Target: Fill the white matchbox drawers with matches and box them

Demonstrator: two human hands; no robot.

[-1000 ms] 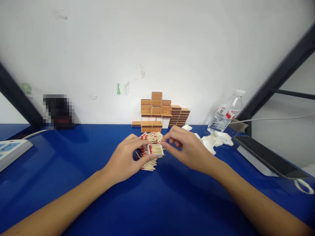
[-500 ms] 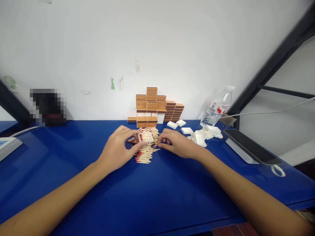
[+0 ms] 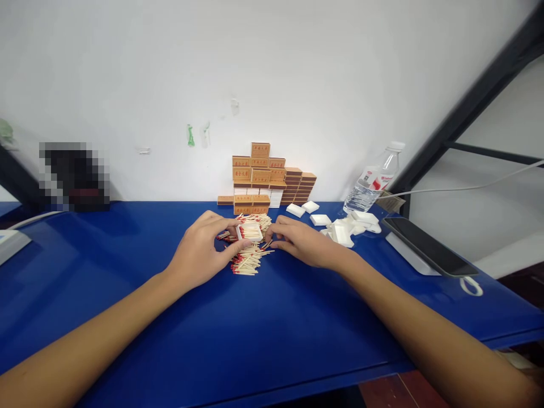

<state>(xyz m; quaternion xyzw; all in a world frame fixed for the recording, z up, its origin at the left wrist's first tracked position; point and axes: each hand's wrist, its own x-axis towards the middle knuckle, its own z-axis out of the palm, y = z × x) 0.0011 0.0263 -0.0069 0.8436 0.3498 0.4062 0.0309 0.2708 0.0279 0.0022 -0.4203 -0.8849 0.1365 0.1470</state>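
Note:
A small white matchbox tray (image 3: 250, 233) with red-tipped matches in it is pinched at its left end between the thumb and fingers of my left hand (image 3: 202, 245). It is held over a loose heap of matches (image 3: 245, 265) on the blue table. Close to the tray's right side, my right hand (image 3: 300, 241) has its thumb and fingers drawn together at the right edge of the heap. A few matches (image 3: 267, 245) show at those fingertips; how many are gripped is hidden.
Orange matchboxes (image 3: 260, 177) stand stacked against the wall behind the heap. White empty trays (image 3: 319, 220) lie to the right, near a water bottle (image 3: 370, 181). A phone (image 3: 429, 245) rests on a white stand at far right. A pixelated dark object (image 3: 76, 178) is at left.
My right hand has moved slightly left toward the heap, and matches now show at its fingertips. My left hand still holds the tray. The whole view has shifted a little.

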